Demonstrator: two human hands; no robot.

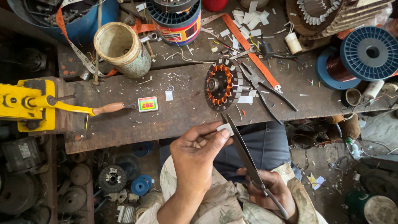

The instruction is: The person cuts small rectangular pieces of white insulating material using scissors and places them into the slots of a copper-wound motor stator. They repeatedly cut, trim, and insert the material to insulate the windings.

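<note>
We see the left hand pinching a small white paper slip between thumb and fingers, just below the desk edge. The right hand is closed around the handles of long scissors, whose blades reach up to touch the slip. On the desk above sits a motor stator with copper windings, with pliers and an orange strap beside it. A dirty cream plastic jar lies tilted; we cannot tell its contents. A blue tub top left holds metal parts and wires. A blue spool of copper wire sits at right. A yellow winding tool with a wooden handle is at left, with a small matchbox near it.
</note>
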